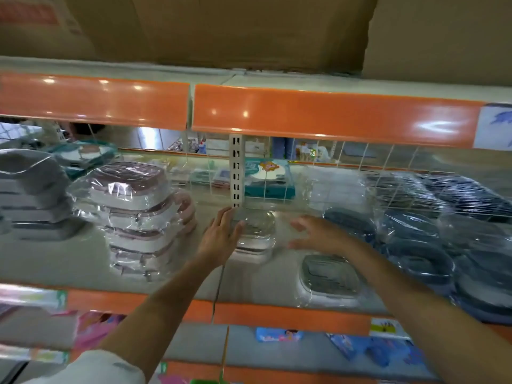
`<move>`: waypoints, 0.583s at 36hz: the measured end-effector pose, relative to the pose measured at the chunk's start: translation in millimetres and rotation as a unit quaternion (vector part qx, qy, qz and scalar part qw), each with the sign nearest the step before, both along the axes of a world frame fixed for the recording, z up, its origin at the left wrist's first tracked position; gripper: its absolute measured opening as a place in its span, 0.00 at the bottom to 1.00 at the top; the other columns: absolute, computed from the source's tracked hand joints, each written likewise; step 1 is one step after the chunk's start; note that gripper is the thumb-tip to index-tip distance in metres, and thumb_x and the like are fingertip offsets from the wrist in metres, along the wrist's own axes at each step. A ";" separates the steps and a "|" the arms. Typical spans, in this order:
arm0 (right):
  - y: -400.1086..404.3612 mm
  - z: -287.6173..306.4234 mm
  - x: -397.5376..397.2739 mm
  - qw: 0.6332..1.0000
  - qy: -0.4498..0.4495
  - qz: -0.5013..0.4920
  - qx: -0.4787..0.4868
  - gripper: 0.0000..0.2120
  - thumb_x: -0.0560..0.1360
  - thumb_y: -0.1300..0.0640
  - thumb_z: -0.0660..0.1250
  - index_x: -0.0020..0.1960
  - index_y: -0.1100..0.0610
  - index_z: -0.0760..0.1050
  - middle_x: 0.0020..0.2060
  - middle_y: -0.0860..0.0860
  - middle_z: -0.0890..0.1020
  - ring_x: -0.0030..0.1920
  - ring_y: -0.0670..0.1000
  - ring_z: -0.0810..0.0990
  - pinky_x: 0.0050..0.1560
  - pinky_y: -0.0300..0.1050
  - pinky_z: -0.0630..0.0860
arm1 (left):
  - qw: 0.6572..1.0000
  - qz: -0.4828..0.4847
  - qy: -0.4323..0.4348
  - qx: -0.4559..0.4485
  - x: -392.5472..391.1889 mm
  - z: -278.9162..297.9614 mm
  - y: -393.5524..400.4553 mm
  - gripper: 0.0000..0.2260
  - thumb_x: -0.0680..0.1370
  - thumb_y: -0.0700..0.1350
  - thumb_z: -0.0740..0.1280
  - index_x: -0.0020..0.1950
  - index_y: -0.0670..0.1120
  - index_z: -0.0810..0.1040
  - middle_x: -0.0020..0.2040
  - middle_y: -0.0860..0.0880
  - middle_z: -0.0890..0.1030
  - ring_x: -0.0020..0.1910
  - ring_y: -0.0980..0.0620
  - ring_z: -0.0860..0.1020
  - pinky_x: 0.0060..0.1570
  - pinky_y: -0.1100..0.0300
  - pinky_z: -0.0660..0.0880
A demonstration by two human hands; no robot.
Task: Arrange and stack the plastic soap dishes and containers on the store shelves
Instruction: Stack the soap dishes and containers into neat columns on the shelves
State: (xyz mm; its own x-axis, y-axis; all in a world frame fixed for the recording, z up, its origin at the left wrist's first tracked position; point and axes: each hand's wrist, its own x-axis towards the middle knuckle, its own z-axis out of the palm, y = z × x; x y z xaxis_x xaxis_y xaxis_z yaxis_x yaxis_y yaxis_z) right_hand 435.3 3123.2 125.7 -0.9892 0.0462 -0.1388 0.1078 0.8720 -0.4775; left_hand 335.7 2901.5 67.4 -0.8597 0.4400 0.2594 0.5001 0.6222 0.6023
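A short stack of wrapped white soap dishes [256, 236] stands mid-shelf in front of the slotted upright. My left hand [221, 234] lies flat against the stack's left side, fingers straight. My right hand [315, 234] hovers just right of the stack with fingers spread, apart from it. A single grey-lidded dish [328, 275] in plastic wrap lies nearer the shelf's front edge, below my right hand. A tall stack of pink-and-white wrapped dishes [138, 217] stands to the left.
Grey dishes [33, 195] are piled at far left, dark blue wrapped containers [432, 245] at right. A wire grid [360, 167] backs the shelf [69, 261]. An orange-edged shelf [332, 115] hangs overhead with cardboard boxes on it. Packaged goods fill the lower shelf.
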 end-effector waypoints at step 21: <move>15.3 -8.7 52.8 0.972 -0.114 0.060 0.197 0.46 0.68 0.45 0.74 0.76 0.57 0.53 0.74 0.54 0.57 0.72 0.54 0.58 0.71 0.48 0.60 | 0.998 0.011 -0.032 0.053 4.1 3.8 2.5 0.20 0.81 0.51 0.59 0.71 0.45 0.66 0.70 0.48 0.67 0.62 0.45 0.73 0.59 0.51 0.71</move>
